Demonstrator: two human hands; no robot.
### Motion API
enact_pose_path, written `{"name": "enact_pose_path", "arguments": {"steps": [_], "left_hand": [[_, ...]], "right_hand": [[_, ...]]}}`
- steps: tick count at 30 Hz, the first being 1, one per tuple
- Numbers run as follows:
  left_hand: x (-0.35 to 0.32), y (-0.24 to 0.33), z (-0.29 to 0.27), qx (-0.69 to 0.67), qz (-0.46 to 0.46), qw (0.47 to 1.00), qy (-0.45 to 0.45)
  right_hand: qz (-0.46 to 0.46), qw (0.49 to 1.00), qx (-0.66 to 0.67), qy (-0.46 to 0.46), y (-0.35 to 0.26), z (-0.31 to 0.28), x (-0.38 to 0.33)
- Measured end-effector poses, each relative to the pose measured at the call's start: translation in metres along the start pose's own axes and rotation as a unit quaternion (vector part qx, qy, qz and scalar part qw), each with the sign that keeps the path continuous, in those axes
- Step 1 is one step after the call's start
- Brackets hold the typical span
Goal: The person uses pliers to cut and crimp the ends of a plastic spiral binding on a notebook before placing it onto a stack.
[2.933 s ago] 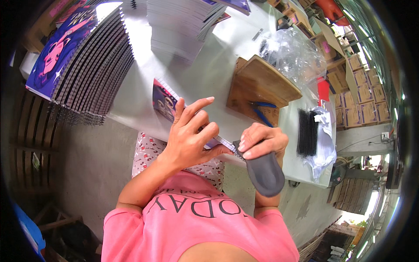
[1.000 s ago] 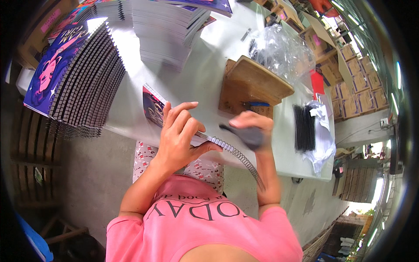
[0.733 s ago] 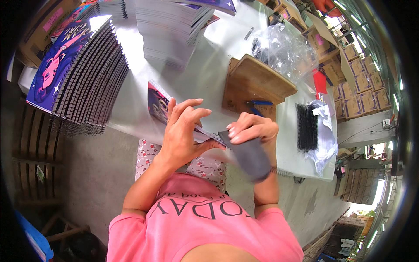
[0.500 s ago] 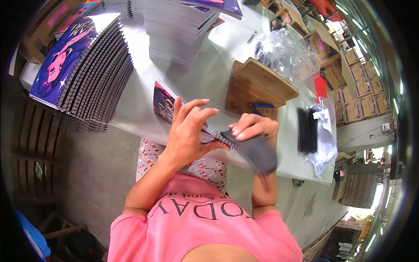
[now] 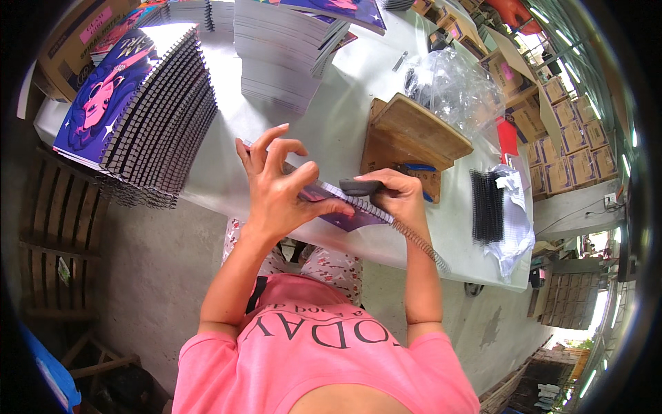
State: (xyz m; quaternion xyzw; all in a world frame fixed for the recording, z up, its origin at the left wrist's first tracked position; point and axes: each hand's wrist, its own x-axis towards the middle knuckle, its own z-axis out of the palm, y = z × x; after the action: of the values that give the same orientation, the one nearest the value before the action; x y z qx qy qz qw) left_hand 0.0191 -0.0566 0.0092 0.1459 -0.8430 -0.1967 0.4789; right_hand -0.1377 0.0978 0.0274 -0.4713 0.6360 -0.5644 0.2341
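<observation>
Since the frame half a second ago, the grey pad [image 5: 360, 186] has turned from face-on to edge-on, and the notebook [image 5: 355, 221] has swung so its purple cover shows below the left thumb. Left hand [image 5: 279, 186]: thumb and index pinch the notebook, other fingers raised and spread. Right hand [image 5: 403, 200]: fingers closed round the pad, right at the coil [image 5: 420, 241]. We have the notebook above the table's near edge, coil along its spine, the loose tail crossing the right wrist. Open room: bare table [image 5: 324, 152] between the bound stack [image 5: 162, 117] and wooden stand [image 5: 420, 131], more before the black coils [image 5: 487, 207]. Left fingers hide part of the notebook; right thumb contact (mostly behind things) we can't tell. Pliers [image 5: 422, 168] are partly hidden; the page stack [image 5: 276, 65] is cut off above.
</observation>
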Motion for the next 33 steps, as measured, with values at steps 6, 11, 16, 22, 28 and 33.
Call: {"name": "enact_pose_path", "arguments": {"steps": [6,11,16,22,28,33], "left_hand": [[0.001,-0.002,0.001,0.001,0.010,1.000,0.005],[0.001,0.002,-0.003,0.004,0.007,1.000,0.005],[-0.006,0.005,-0.007,0.008,0.013,0.999,0.050],[-0.010,0.004,0.000,0.065,0.014,0.994,0.091],[-0.012,0.026,0.009,0.204,-0.004,0.977,0.063],[-0.013,0.037,0.006,0.185,-0.002,0.983,0.005]], "right_hand": [[-0.082,0.996,-0.024,-0.018,-0.011,0.000,0.008],[-0.177,0.983,0.049,-0.014,-0.008,-0.019,0.009],[-0.021,0.965,-0.250,0.078,0.011,-0.022,0.012],[0.074,0.825,-0.560,0.006,0.076,-0.094,-0.021],[0.051,0.801,-0.589,0.093,0.090,-0.100,-0.060],[0.046,0.875,-0.248,0.414,0.008,-0.059,-0.069]]}}
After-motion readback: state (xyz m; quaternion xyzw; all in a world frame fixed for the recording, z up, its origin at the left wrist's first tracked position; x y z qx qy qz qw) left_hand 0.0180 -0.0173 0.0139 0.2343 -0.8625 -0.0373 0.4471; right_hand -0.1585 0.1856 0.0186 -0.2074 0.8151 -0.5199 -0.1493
